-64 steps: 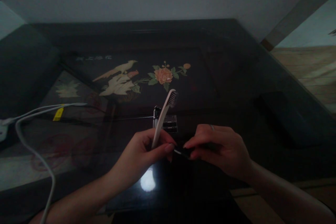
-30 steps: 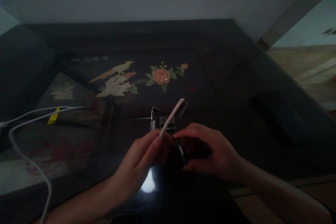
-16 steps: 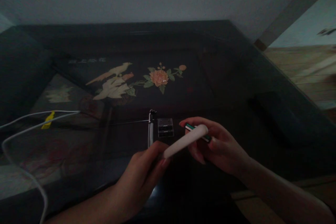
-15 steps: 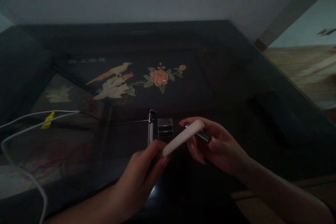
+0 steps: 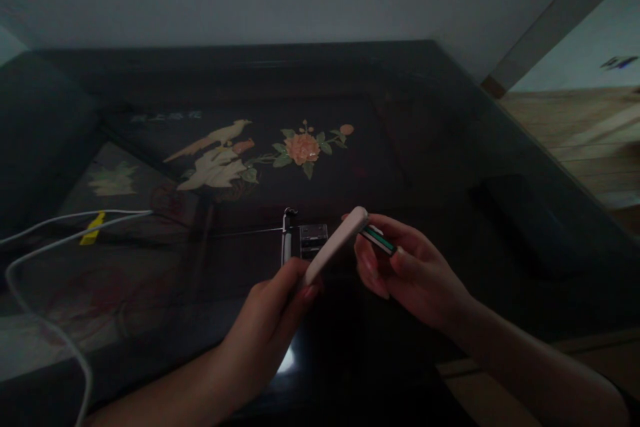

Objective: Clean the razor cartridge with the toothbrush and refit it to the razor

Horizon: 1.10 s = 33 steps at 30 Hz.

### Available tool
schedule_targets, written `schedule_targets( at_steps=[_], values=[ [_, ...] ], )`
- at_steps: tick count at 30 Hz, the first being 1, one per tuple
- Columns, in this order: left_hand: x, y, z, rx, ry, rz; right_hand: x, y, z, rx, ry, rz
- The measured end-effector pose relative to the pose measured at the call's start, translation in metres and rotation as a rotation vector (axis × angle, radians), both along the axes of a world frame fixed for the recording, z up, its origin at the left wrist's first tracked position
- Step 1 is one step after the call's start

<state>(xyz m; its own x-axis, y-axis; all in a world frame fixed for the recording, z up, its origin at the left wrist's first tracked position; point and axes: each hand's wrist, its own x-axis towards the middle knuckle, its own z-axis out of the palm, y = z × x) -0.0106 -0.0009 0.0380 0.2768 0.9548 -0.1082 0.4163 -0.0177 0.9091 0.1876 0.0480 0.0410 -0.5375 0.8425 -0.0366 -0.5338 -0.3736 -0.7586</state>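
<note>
Cable point(image 5: 89, 380) obstructs left (far tabletop point(image 5: 400, 83) free).

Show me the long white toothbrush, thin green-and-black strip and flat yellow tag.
Long white toothbrush point(image 5: 336, 245), head view: middle of its shaft.
Thin green-and-black strip point(image 5: 379, 240), head view: green face.
Flat yellow tag point(image 5: 91, 235), head view: lower half.

There are two hands point(image 5: 275, 307), one toothbrush point(image 5: 336, 247), one green-striped piece point(image 5: 379, 240), one clear case point(image 5: 314, 233), one yellow tag point(image 5: 93, 229).

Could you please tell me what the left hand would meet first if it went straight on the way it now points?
Probably the slim green piece in the right hand, which the toothbrush in the left hand overlaps in view; depth is unclear.
</note>
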Motion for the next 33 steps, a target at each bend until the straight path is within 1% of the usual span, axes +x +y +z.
schedule_targets(
  at_steps=[4,9,15,19,20,24,28,29,32,33],
  values=[
    [0.0006,0.0022,0.0022,-0.028,0.024,-0.001,-0.0004,0.0002,0.0008,0.010,0.000,-0.033],
    [0.0021,0.0022,-0.0003,-0.046,0.005,0.000,-0.0004,0.0004,0.0006,0.015,0.008,-0.053],
    [0.0055,-0.0013,-0.0041,-0.117,-0.025,-0.075,-0.0006,0.0009,0.0007,0.001,-0.035,-0.044],
    [0.0046,-0.0003,-0.0042,-0.083,-0.003,-0.007,-0.0011,0.0007,-0.0002,0.010,-0.006,-0.064],
    [0.0045,-0.0004,-0.0041,-0.086,-0.004,-0.012,-0.0011,0.0006,-0.0001,0.003,-0.009,-0.069],
    [0.0054,-0.0020,-0.0032,-0.123,-0.023,-0.104,-0.0013,0.0005,0.0015,-0.037,-0.062,-0.074],
    [0.0055,-0.0011,-0.0025,-0.107,0.000,-0.011,-0.0023,0.0002,0.0018,-0.019,-0.030,-0.101],
    [0.0055,-0.0008,-0.0027,-0.109,-0.005,-0.016,-0.0025,0.0000,0.0019,-0.019,-0.031,-0.109],
    [0.0057,-0.0010,-0.0047,-0.123,-0.041,-0.104,-0.0026,-0.0003,0.0021,-0.044,-0.069,-0.109],
    [0.0058,-0.0011,-0.0055,-0.121,-0.045,-0.109,-0.0026,-0.0005,0.0020,-0.047,-0.073,-0.107]
  ],
)
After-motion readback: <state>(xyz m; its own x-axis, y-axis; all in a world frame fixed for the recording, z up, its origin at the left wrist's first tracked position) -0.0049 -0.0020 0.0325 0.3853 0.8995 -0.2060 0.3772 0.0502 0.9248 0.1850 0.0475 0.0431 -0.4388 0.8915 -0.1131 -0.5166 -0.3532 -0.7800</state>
